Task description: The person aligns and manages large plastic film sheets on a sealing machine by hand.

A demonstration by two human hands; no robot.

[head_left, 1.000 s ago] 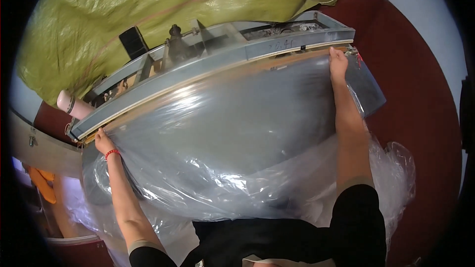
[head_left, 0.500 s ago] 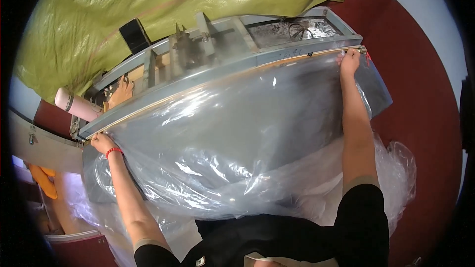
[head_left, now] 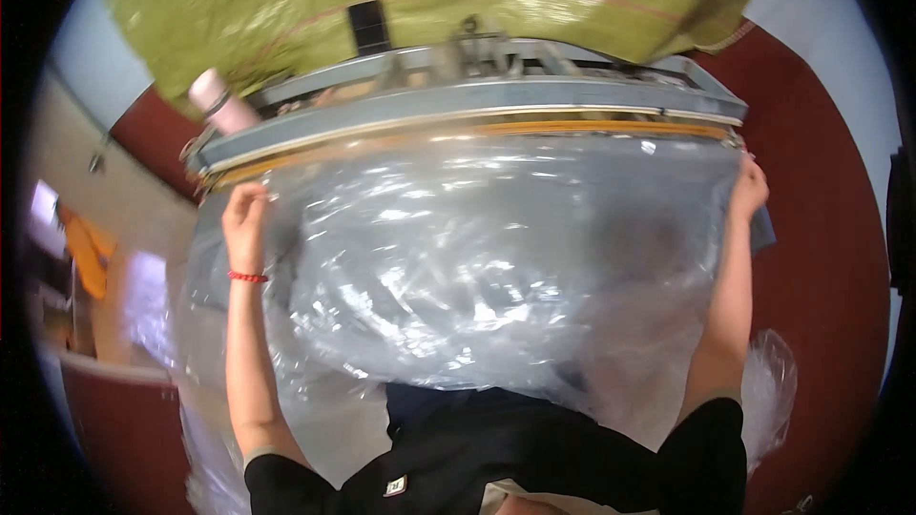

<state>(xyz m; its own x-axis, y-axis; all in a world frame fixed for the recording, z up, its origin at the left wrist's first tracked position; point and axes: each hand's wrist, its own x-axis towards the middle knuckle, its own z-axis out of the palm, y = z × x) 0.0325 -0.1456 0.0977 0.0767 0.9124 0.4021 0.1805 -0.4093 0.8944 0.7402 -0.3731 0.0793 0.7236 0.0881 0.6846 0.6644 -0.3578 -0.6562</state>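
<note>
While the clear plastic sheet (head_left: 448, 267) lies between the metal frame (head_left: 458, 97) and the black shirt (head_left: 534, 439), its long way runs left to right, far edge facing the frame. The left hand (head_left: 246, 202) pinches its left side, the right hand (head_left: 752, 191) its right. A small white tag (head_left: 396, 485) has a dark mark.

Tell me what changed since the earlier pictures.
The left hand and right hand have drawn slightly back from the grey metal frame toward the body, still pinching the clear plastic film, now more wrinkled. The view has turned. The pink cylindrical bottle and black rectangular phone stay by the frame.
</note>
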